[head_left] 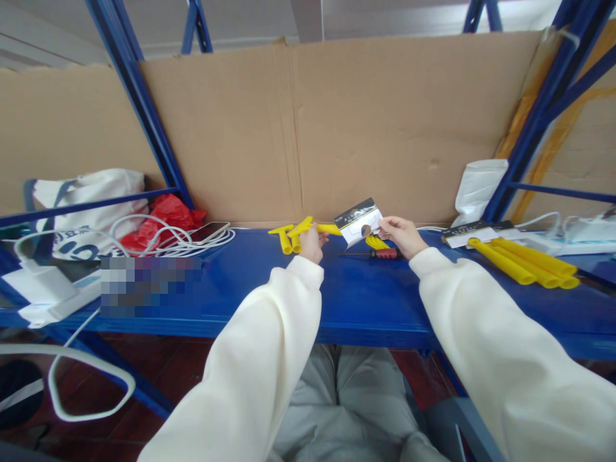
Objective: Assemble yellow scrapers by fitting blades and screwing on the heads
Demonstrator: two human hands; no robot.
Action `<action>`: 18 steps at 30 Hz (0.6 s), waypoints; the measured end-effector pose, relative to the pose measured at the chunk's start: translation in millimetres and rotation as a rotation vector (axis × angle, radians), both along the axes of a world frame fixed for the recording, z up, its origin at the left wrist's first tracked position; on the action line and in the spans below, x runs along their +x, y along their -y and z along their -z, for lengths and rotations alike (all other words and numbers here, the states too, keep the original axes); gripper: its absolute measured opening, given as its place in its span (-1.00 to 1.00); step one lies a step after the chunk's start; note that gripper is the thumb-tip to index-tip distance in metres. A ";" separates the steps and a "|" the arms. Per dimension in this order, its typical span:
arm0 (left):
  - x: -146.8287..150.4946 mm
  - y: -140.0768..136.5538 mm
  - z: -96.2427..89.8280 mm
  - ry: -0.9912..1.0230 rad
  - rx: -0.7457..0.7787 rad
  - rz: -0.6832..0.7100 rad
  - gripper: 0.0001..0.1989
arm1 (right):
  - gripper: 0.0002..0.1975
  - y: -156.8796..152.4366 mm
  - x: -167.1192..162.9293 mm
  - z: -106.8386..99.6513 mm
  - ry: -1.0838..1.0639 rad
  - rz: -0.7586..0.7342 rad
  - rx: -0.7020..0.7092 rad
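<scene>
Blue shelf (pixel 366 301), three yellow tubes (pixel 524 262)

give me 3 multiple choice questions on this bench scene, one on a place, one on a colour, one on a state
1. Where does the red-handled screwdriver lie?
A. on the blue metal shelf, below the hands
B. inside the white tote bag
C. on the floor

2. What colour are the long plastic tubes at the right?
A. red
B. yellow
C. white

3. What is the right hand doing?
A. resting flat and empty
B. gripping the screwdriver
C. pinching a small black-and-white printed card

Answers:
1 A, it rests on the shelf between the two hands.
2 B, the bundle is bright yellow.
3 C, the fingers grip the card's edge, while the left hand holds a yellow plastic piece.
</scene>
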State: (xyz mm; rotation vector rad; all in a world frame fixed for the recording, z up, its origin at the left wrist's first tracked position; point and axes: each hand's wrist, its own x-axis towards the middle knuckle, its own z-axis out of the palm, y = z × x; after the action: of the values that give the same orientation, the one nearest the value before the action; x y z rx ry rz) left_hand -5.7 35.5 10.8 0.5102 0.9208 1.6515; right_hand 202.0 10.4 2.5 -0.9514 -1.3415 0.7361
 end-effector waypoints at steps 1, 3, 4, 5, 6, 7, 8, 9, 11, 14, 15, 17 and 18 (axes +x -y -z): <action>0.9 -0.5 1.1 0.000 0.003 0.035 -0.89 | -0.49 0.2 -2.3 1.2 0.009 -0.002 -0.008; 2.3 -2.4 3.6 0.007 0.002 0.097 -0.87 | -0.46 0.9 -6.7 3.0 0.016 0.000 -0.040; 2.9 -3.6 4.9 0.012 0.002 0.123 -0.87 | -0.45 1.2 -8.5 3.6 0.013 0.001 -0.061; 3.4 -4.8 6.1 0.017 0.004 0.147 -0.88 | -0.44 1.4 -9.8 4.1 0.009 0.001 -0.080; 3.8 -5.8 7.1 0.022 0.006 0.169 -0.88 | -0.43 1.5 -10.7 4.4 0.005 0.001 -0.092; 4.1 -6.4 7.8 0.026 0.008 0.187 -0.88 | -0.43 1.4 -11.0 4.6 0.001 0.001 -0.095; 4.3 -6.6 8.1 0.030 0.010 0.200 -0.88 | -0.44 1.1 -11.0 4.7 -0.001 0.004 -0.088; 4.5 -6.3 8.0 0.035 0.009 0.209 -0.87 | -0.45 0.7 -10.6 4.8 -0.002 0.008 -0.073; 4.8 -4.2 6.8 0.044 -0.005 0.205 -0.85 | -0.47 -0.4 -9.4 5.0 -0.005 0.024 -0.038; 5.1 0.4 3.8 0.063 -0.017 0.190 -0.86 | -0.49 -2.2 -7.9 5.4 -0.014 0.045 -0.009; 5.1 1.6 2.9 0.071 -0.016 0.194 -0.86 | -0.50 -2.6 -7.6 5.5 -0.016 0.051 -0.007; 4.8 2.9 1.8 0.087 -0.014 0.210 -0.85 | -0.52 -3.0 -7.0 5.6 -0.013 0.067 -0.001; 4.6 2.9 1.7 0.093 -0.017 0.218 -0.84 | -0.53 -2.8 -6.9 5.5 -0.006 0.074 0.006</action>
State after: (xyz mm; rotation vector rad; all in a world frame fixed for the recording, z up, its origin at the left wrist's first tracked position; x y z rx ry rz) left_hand -1.1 32.6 9.2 0.4999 0.7816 1.4562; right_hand 195.1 13.2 -3.0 -0.9880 -1.2958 0.6779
